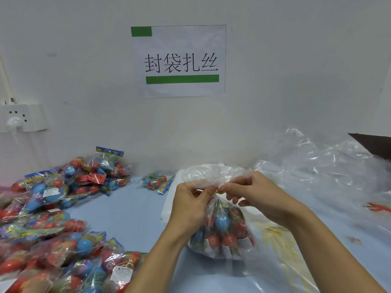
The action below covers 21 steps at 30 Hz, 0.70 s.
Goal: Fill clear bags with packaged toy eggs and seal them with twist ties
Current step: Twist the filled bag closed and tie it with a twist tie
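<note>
Both hands pinch the gathered neck of the clear bag [222, 227]: left hand [193, 199], right hand [251, 193], yellow twist tie [222, 191] between the grips. Eggs hang below; keep the neck bunched tight while twisting.

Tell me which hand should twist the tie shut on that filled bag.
Right, probably. The right hand pinches the yellow twist tie at the neck of the filled bag. The left hand grips that gathered neck, so it is better placed to steady it.
</note>
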Available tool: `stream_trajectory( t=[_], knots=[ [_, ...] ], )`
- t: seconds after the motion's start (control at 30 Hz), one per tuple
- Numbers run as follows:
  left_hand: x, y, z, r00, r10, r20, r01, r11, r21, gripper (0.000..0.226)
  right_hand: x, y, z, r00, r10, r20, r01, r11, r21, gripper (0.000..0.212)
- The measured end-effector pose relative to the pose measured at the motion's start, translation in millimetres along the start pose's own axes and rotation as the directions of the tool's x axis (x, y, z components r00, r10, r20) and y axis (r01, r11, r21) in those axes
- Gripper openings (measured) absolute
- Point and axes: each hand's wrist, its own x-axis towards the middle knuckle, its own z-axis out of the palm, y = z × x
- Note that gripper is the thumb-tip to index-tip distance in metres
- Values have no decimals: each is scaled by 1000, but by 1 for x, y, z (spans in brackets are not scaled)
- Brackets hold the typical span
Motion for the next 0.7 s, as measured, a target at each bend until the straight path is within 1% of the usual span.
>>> stream_trajectory(
  t=[0.07,0.2,0.3,0.37,0.43,0.5,0.6,0.7],
  knots=[
    [0,1,0,1000,-5,-5,5,1000,-5,26,0,1,-2,1000,20,22,-21,999,37,16],
    [-1,1,-1,1000,-7,2,7,1000,-10,26,0,5,-1,997,42,59,-47,995,84,21],
    [-2,3,0,1000,-6,12,6,999,-37,25,2,7,2,998,55,40,-58,995,87,14],
    [-2,4,0,1000,-10,9,10,999,-39,23,3,9,3,998,64,30,-67,990,121,9],
    [-2,4,0,1000,-7,9,7,999,-34,21,4,10,3,998,63,19,-65,983,174,10],
    [-2,4,0,1000,-7,17,7,1000,-20,21,5,11,3,998,69,-3,-68,981,180,11],
    [-3,6,0,1000,-7,30,8,1000,-17,29,5,13,3,996,90,-10,-88,985,146,9],
    [-4,9,0,999,-13,42,14,1000,-23,38,5,14,4,995,99,16,-100,982,161,12]
  ],
)
